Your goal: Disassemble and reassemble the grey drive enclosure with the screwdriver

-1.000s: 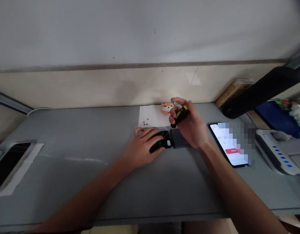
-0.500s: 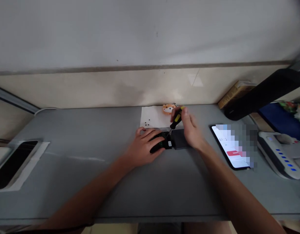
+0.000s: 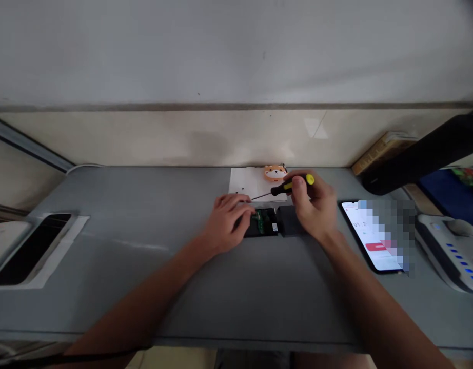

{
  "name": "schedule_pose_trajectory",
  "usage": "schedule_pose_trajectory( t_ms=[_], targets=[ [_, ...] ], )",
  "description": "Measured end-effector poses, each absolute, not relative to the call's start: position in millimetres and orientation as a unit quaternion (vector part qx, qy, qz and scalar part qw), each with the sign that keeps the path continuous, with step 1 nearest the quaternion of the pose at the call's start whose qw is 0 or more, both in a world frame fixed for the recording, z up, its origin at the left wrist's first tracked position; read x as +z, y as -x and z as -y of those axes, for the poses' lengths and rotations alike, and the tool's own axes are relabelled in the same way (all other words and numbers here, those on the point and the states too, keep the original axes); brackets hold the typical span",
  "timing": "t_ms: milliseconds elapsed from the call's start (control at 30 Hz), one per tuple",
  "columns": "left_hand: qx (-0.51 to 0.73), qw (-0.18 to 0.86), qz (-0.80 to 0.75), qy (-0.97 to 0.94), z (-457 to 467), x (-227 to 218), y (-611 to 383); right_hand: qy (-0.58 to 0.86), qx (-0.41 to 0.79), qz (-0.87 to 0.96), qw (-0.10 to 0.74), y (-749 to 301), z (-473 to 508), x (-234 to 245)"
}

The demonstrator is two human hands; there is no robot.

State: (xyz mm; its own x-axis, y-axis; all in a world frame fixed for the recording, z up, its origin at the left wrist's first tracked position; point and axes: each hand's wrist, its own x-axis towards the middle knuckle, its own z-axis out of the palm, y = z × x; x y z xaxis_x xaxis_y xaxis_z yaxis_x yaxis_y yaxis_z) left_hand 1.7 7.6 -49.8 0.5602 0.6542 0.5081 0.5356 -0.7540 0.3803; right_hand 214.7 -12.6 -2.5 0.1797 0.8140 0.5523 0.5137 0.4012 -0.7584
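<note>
My right hand (image 3: 315, 205) grips a screwdriver (image 3: 288, 187) with a black and yellow handle, its thin shaft slanting down to the left. The screwdriver's tip is at the fingertips of my left hand (image 3: 229, 223). The left fingers are curled together, and what they pinch, if anything, is too small to make out. Below them lies an open black case (image 3: 250, 230) with a green circuit board (image 3: 260, 220) inside; the left hand covers its left end. A dark flat cover (image 3: 289, 221) adjoins it on the right, partly behind my right hand.
White paper (image 3: 244, 179) with small dark screws and an orange animal-faced case (image 3: 275, 173) lies at the back. A lit phone (image 3: 369, 236), a power strip (image 3: 452, 251) and a black cylinder (image 3: 413, 154) stand right. A dark phone (image 3: 34, 248) lies left.
The screwdriver has lifted out of the black case and tilted from steep to nearly flat. My left hand has drawn back from the board, its fingers now closing near the tip.
</note>
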Motion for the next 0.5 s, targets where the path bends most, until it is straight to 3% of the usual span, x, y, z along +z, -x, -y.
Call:
schedule_pose_trajectory(
  t_ms=[100,500],
  targets=[
    [0.360,0.084,-0.410,-0.833,-20.2,-52.6,3.9,0.520,0.160,0.643,0.539,-207.9,13.9,-4.8],
    [0.265,0.095,-0.441,-0.852,-17.2,-53.1,2.0,0.519,0.178,0.657,0.516,-206.0,11.1,-10.5]
  ],
)
